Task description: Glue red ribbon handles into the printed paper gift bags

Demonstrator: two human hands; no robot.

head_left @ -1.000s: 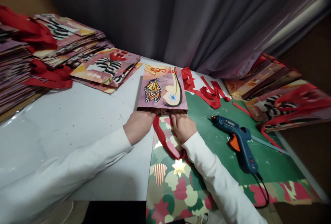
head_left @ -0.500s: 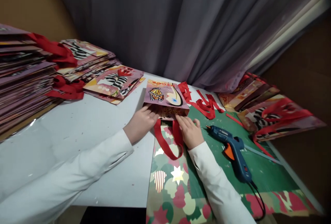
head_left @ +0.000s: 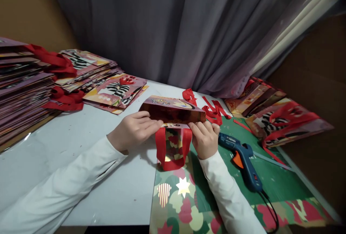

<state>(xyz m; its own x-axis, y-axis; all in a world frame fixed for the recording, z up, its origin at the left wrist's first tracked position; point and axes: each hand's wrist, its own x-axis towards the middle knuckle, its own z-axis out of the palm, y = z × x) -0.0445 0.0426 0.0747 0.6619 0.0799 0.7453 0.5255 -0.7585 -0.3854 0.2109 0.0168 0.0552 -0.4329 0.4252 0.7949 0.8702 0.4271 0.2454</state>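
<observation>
Now your left hand [head_left: 132, 128] and right hand [head_left: 206, 139] pinch the bag [head_left: 173, 103] by its gaping rim, glue gun [head_left: 249, 163] near your right, white tabletop [head_left: 54, 147] stretching left.

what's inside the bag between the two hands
Inside the bag, a dark reddish-brown inner surface shows; the upper panel covers the deeper part, hiding whatever may be there.
</observation>
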